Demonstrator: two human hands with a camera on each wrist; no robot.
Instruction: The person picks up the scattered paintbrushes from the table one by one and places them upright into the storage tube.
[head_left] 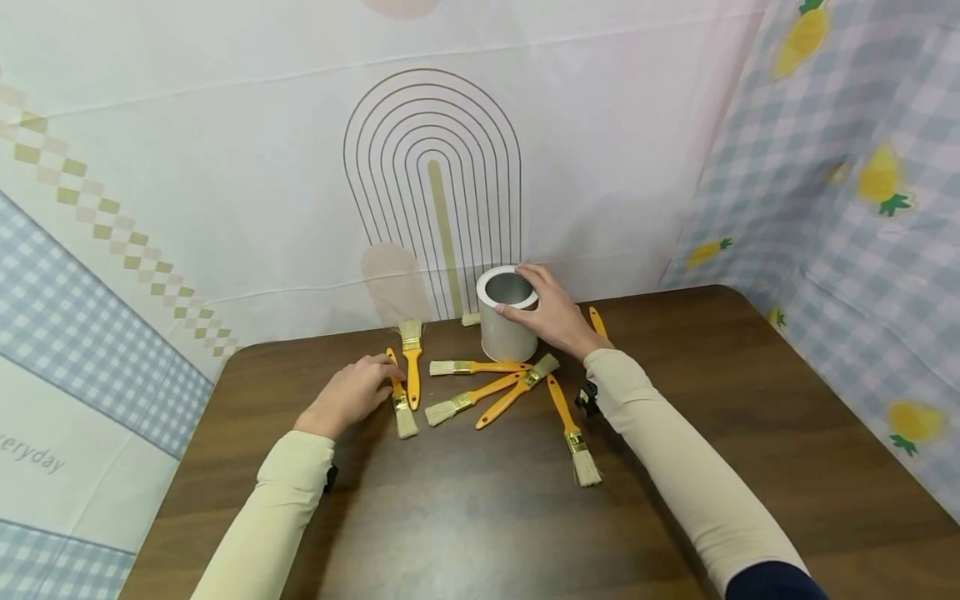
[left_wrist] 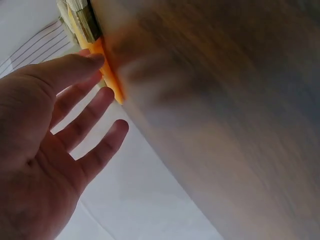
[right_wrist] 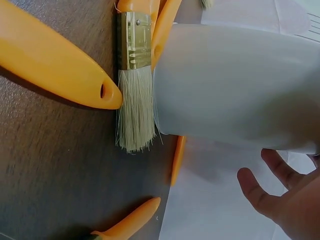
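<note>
Two hands at work over yellow-handled paintbrushes [head_left: 517, 392] and a white can [head_left: 506, 337] on a brown table [head_left: 450, 517].

The right hand [head_left: 558, 317], right of center, grasps the upright can by its rim, thumb at the near side, while two fingers stretch free in the right wrist view. The left hand [head_left: 352, 396], left of center, is loose, fingers parted at the handle of the leftmost brush [head_left: 403, 417], its bristles toward the bottom of the frame; whether they touch it cannot be told. Just right of it lies the bristles-up brush [head_left: 412, 367]. Three paintbrushes cluster mid-frame below the can; the lower-right brush [head_left: 575, 437] lies beside them. A lone handle [head_left: 597, 322] shows beyond the right hand, against a printed cloth [head_left: 630, 167].
</note>
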